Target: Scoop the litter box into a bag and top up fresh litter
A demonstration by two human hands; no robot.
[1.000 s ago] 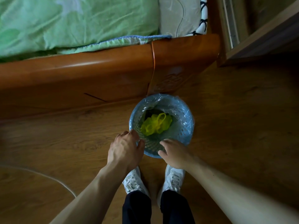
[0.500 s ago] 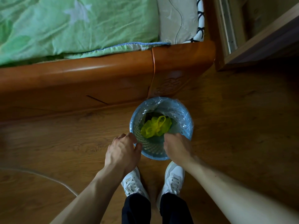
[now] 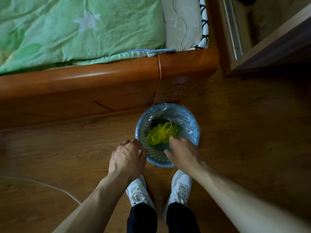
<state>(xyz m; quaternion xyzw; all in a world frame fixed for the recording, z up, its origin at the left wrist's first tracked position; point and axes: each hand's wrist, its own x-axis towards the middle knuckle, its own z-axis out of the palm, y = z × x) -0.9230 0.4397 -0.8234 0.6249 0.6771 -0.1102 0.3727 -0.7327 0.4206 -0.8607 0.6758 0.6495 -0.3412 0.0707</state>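
Bag (image 3: 162,133): a crumpled yellow plastic one lies inside a small blue mesh wastebasket (image 3: 155,156) on the wooden floor (image 3: 67,148), just beside a wooden bed frame (image 3: 101,84). The basket also has a clear liner (image 3: 185,118). The left hand (image 3: 127,158) rests at the near-left rim, fingers curled over the edge. The right hand (image 3: 182,153) reaches into the basket, fingers loosely bent; whether it touches the bag is unclear. Best next move: steady the rim, pinch the bag's handles, lift straight up.
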